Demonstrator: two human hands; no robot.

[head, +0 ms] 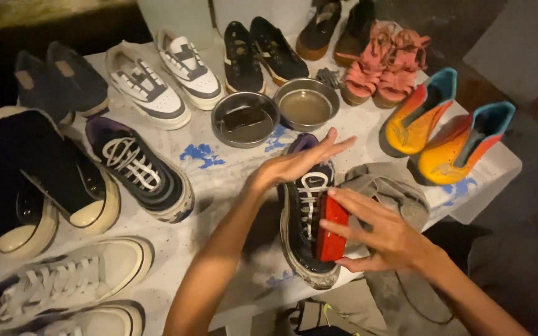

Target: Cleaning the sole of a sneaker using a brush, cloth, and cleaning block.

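The left hand [300, 163] lies spread on the dark sneaker [306, 218], while the right hand [381, 233] (fingers extended) seemingly grips a red block [330, 229].

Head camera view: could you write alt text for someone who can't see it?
A right hand presses a red brush against a dark sneaker that the left hand steadies on a cloth-covered table. Many other shoes, orange boots and two metal bowls surround it.

You had a table [219, 168] under a white, blue-blotched cloth. On it lay many shoes, two steel bowls [245, 119] and a grey rag [388, 186].
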